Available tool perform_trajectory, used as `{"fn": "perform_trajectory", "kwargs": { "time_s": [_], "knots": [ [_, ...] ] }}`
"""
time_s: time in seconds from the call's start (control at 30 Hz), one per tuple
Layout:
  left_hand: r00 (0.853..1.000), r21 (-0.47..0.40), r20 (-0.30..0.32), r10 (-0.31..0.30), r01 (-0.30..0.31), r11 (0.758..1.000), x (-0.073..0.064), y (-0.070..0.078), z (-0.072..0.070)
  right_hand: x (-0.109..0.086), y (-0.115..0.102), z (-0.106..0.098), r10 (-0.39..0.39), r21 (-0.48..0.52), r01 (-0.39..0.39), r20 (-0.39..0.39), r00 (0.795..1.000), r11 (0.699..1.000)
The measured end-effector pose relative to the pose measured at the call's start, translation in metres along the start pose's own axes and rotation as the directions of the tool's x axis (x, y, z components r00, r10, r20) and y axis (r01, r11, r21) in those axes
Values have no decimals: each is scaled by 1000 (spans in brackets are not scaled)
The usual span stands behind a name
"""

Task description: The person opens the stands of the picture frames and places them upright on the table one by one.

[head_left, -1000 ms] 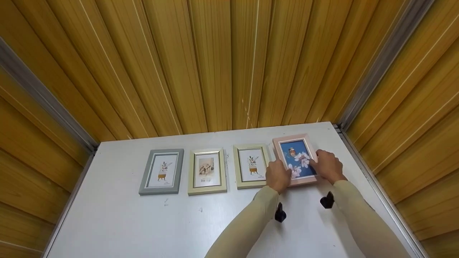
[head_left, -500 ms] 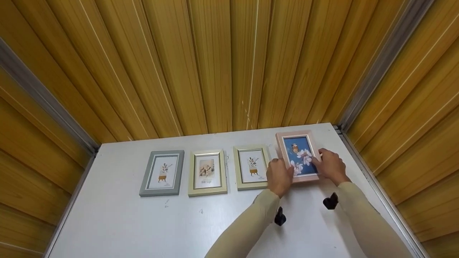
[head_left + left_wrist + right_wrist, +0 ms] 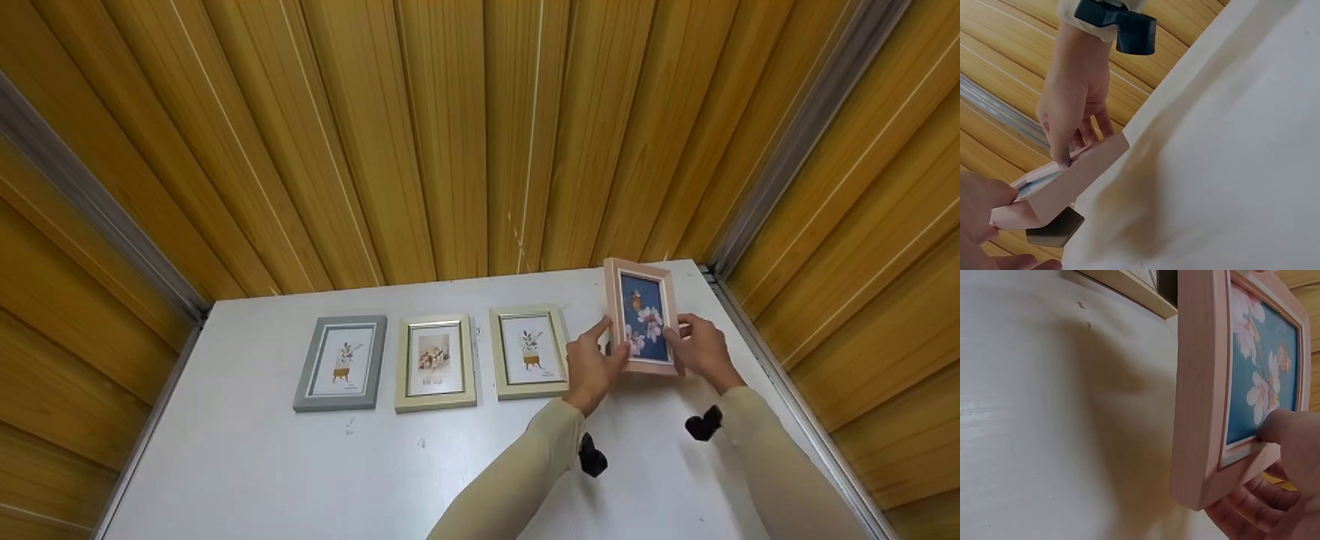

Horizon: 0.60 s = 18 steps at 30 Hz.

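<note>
A pink photo frame with a blue picture of a bird and blossoms is held upright and turned slightly, over the white table's far right part. My left hand grips its lower left side, thumb toward the front. On the opposite edge my right hand pinches it, the thumb overlapping the picture and the other fingers behind. In the left wrist view a dark flap sticks out beyond the pink frame. Nearest to the left hand lies a pale green photo frame with a potted-plant picture.
Farther left on the white table lie a cream photo frame and a grey-blue photo frame. Wood-look panel walls rise behind the table and at both sides. A metal rail runs along the right edge.
Both hands have shifted right and slightly away with the pink photo frame. It has gone from leaning back to standing more upright, with its left side now showing. The other frames stay put.
</note>
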State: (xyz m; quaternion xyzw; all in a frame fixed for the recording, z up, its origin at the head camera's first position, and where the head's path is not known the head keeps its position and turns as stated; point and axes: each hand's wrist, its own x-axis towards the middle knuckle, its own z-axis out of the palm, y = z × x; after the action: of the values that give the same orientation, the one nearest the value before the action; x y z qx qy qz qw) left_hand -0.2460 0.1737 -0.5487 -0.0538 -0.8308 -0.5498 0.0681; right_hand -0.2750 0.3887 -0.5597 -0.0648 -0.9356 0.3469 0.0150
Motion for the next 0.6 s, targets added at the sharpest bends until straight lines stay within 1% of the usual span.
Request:
{"fn": "perform_trajectory", "kwargs": {
  "time_s": [0.07,0.17,0.33,0.4,0.47,0.6],
  "knots": [
    [999,-35,19,-25,26,999,-1,4,-2,0,2,1,-10,26,10,6,1000,1000],
    [997,-77,41,-59,62,995,-2,9,-3,1,3,3,3,62,-5,32,999,998],
    [994,-120,52,-92,97,988,-3,14,-5,1,2,6,29,136,-42,93,995,990],
    [993,-129,55,-107,114,985,-4,17,-6,1,1,7,38,169,-59,123,992,984],
    [989,-132,58,-136,143,981,-5,20,-8,2,1,9,42,196,-71,146,988,978],
    [976,-117,55,-209,214,970,-5,27,-10,4,2,14,37,225,-75,170,985,972]
  ]
}}
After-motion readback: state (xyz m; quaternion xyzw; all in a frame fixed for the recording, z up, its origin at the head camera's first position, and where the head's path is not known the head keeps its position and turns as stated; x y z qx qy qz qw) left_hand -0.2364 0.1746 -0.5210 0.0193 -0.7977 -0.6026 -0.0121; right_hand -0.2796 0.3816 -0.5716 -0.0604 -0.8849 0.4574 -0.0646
